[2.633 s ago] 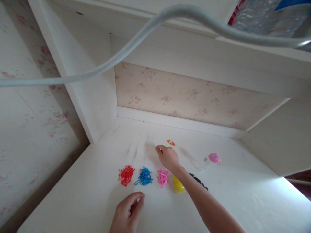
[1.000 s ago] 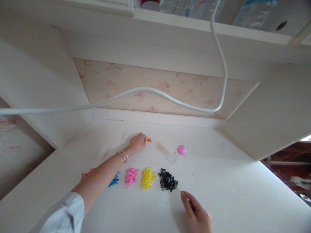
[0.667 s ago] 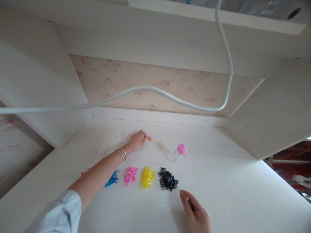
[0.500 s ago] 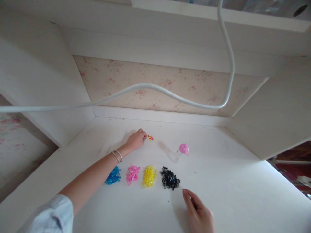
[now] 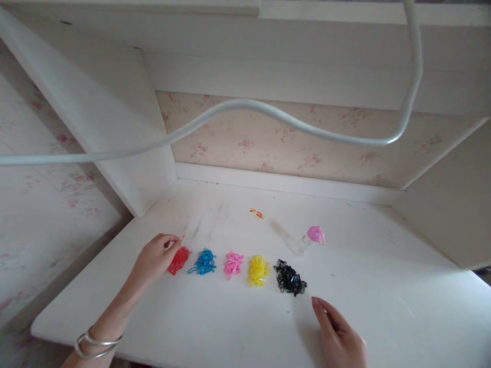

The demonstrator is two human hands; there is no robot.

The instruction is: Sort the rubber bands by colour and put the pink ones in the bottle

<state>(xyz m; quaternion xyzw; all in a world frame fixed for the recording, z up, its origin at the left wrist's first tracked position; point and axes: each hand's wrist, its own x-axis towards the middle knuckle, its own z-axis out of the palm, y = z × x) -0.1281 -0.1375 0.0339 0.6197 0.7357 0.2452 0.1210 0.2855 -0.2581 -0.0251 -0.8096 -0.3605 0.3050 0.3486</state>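
Note:
My left hand (image 5: 155, 255) pinches a small red rubber band (image 5: 183, 237), just above a pile of red rubber bands (image 5: 178, 261). To the right lie piles of blue bands (image 5: 204, 262), pink bands (image 5: 233, 265), yellow bands (image 5: 258, 271) and black bands (image 5: 290, 278). Nearest the black pile is my right hand (image 5: 339, 329), thumb and forefinger pressed together; whether anything is between them cannot be made out. A few loose red and yellow bands (image 5: 258, 213) lie farther back on the white desk (image 5: 215, 322).
A small clear container (image 5: 306, 242) with a pink lid (image 5: 316, 234) stands behind the black pile. Across the view, above the desk, hangs a white cable (image 5: 284, 118). White side panels and a floral-papered back wall (image 5: 245, 145) enclose the desk.
My left hand has moved from the loose bands at the back to the red pile at the left and now pinches a red band. The view has shifted left; my right hand keeps its pinch.

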